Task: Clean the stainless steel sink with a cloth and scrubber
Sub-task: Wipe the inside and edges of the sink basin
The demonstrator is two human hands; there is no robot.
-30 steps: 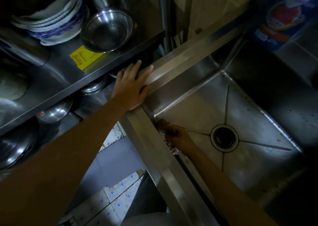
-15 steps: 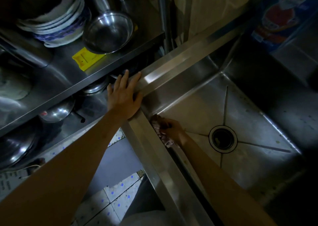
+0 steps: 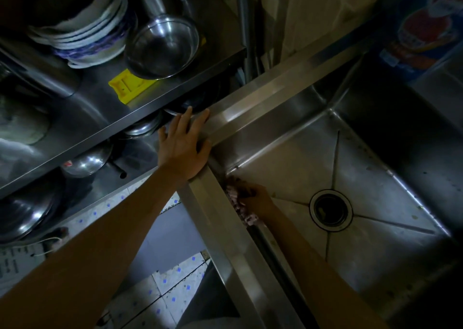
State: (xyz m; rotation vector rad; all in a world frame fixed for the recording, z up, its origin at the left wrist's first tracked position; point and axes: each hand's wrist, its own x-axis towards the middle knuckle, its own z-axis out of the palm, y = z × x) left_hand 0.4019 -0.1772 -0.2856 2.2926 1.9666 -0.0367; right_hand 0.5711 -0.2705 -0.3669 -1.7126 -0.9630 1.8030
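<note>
My right hand (image 3: 255, 198) is down inside the stainless steel sink (image 3: 295, 153), low against its near wall. Its fingers curl around a bunched pinkish cloth (image 3: 236, 199) and press it to the metal close to the near-left corner of the basin. Part of the cloth trails out below my wrist along the same wall. Whether a scrubber sits inside the bundle is not clear in this dim light.

My left hand (image 3: 184, 146) lies flat on the outer corner of the sink's rim, where the near edge and the left edge meet. Its fingers are straight and spread, holding nothing, with the fingertips reaching toward the shelf beside the sink.

Beyond my right hand, the basin floor slopes along four creases toward a round drain (image 3: 330, 209) in the middle. The floor and far wall carry small specks.

To the left stands a steel shelf (image 3: 155, 108). On top of it are a stack of white bowls (image 3: 85, 33) with blue pattern, an empty metal bowl (image 3: 162, 48) beside them, and a yellow plastic piece (image 3: 127, 88) partly tucked under that bowl. More metal bowls sit on the lower tier.

At the far right corner, behind the sink, stands a blue and red package (image 3: 421, 28). Below my left arm is a tiled floor (image 3: 175, 281) with small blue marks.
</note>
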